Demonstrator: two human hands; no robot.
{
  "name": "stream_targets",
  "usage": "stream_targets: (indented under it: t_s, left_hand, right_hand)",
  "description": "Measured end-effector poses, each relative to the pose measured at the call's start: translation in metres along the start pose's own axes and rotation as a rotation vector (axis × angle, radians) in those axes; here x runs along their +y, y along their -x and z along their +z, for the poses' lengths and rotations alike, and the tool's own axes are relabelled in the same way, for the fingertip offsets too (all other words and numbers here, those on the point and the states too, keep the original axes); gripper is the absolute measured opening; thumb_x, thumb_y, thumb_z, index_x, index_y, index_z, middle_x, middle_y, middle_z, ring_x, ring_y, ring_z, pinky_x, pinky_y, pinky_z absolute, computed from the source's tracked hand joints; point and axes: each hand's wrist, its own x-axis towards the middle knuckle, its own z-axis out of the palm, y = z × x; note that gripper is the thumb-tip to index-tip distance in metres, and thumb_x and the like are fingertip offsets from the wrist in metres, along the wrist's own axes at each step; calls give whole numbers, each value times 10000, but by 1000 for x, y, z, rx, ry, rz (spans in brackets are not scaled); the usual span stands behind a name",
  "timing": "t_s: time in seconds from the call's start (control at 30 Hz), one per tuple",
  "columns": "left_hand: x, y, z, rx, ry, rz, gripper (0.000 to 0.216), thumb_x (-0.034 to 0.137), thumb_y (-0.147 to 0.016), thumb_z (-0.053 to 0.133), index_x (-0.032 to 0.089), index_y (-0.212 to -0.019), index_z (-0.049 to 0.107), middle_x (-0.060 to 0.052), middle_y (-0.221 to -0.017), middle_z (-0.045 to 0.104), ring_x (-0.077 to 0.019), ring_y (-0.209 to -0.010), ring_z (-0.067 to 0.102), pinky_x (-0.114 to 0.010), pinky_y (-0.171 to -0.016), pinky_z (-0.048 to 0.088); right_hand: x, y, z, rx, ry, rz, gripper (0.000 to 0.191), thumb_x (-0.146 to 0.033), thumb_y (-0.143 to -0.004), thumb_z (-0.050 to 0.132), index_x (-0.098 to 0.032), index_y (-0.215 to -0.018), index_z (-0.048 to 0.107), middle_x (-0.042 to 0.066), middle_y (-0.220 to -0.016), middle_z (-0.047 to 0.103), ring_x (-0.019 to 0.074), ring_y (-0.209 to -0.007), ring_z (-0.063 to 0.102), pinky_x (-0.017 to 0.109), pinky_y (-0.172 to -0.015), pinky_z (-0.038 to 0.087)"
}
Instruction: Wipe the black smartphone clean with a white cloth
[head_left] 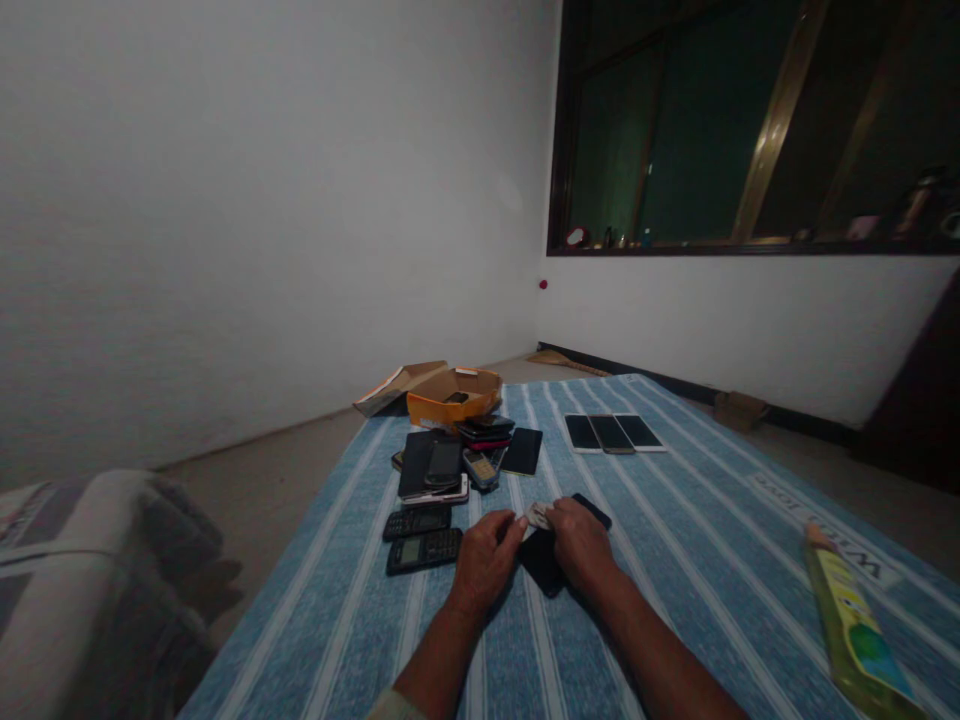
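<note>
A small crumpled whitish piece (537, 516), cloth or tissue by its look, is pinched between my two hands. My left hand (486, 556) grips its left side with thumb and fingers closed. The right side is held by the closed fingers of my right hand (581, 545). Below the hands a dark phone (541, 565) lies on the striped blue cloth (495, 650), partly hidden by my right hand. Another dark phone (595, 511) shows just beyond that hand. Two keypad phones, a nearer one (425, 551) and a farther one (417, 522), lie left of my left hand.
A pile of phones (442, 462) lies ahead on the left, before an orange cardboard box (450, 405) with its lid (401, 387) beside it. Three flat phones (613, 433) lie side by side farther right. A bottle of yellowish liquid (855, 630) lies near the right edge.
</note>
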Motion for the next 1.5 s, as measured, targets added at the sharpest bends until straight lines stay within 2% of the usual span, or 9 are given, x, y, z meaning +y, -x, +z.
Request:
stream_targets:
  t_s: [0.1, 0.3, 0.43, 0.6, 0.8, 1.03, 1.2, 1.3, 1.5]
  left_hand:
    - [-2, 4, 4, -29, -23, 17, 480, 497, -765, 619, 155, -1097, 672, -136, -1122, 706, -300, -1019, 656, -415, -928, 493]
    - [2, 18, 14, -149, -167, 222, 863, 330, -560, 779, 202, -1356, 469, -146, -1309, 599, -386, -1198, 550, -522, -1012, 442]
    - [-10, 21, 23, -101, -258, 203, 884, 282, -564, 737, 160, -1379, 418, -197, -1345, 557, -413, -1235, 521, -583, -1024, 421]
    - [-22, 22, 31, -67, -244, 261, 787, 219, -649, 622, 145, -1394, 378, -199, -1376, 527, -366, -1280, 501, -545, -1065, 413]
    - [-13, 21, 24, -113, -148, 230, 804, 151, -632, 592, 167, -1403, 365, -172, -1383, 514, -341, -1281, 500, -512, -1076, 411]
    - [-12, 19, 10, -160, -87, 102, 857, 110, -574, 625, 128, -1400, 399, -165, -1331, 552, -336, -1248, 524, -490, -1069, 414]
    - [-14, 22, 1, -197, -69, 52, 883, 97, -558, 635, 90, -1406, 391, -185, -1355, 540, -332, -1266, 511, -468, -1107, 376]
    - [-14, 25, -2, -213, -45, 47, 876, 105, -561, 637, 82, -1403, 394, -187, -1359, 540, -328, -1262, 516, -459, -1109, 380]
    - [-13, 29, 0, -177, -32, 111, 813, 120, -598, 627, 124, -1384, 420, -168, -1373, 532, -326, -1277, 501, -462, -1109, 382]
  right_hand:
    - [8, -2, 2, 22, -22, 18, 303, -62, -876, 436, -164, -972, 704, 77, -945, 654, 186, -954, 570, 250, -806, 364]
    - [5, 0, 3, 54, -130, -50, 316, -65, -899, 405, -185, -941, 695, 48, -932, 650, 166, -935, 569, 236, -812, 362]
    - [-3, 3, 3, 33, -122, -126, 307, -46, -887, 410, -173, -914, 688, 46, -925, 650, 165, -930, 569, 236, -816, 363]
    - [-6, 3, 2, 23, -95, -119, 300, -48, -884, 415, -167, -937, 685, 50, -936, 648, 165, -924, 570, 241, -798, 363]
    - [6, 2, -4, 12, -74, -22, 316, -63, -889, 413, -187, -962, 694, 51, -950, 650, 162, -945, 571, 238, -791, 355]
    - [38, -3, -8, -34, 17, 172, 371, -15, -840, 398, -194, -976, 692, 62, -1000, 651, 170, -986, 582, 230, -785, 362]
    - [45, 2, -11, -31, 36, 221, 387, -7, -844, 377, -175, -999, 689, 76, -1012, 649, 178, -980, 587, 237, -774, 369]
    - [31, 8, -10, -17, 28, 157, 375, -19, -857, 391, -191, -1004, 689, 63, -990, 644, 172, -974, 575, 237, -784, 366]
    - [-13, 20, 9, 39, -63, -176, 236, -134, -916, 470, -206, -1002, 678, 41, -959, 628, 172, -942, 549, 249, -811, 355]
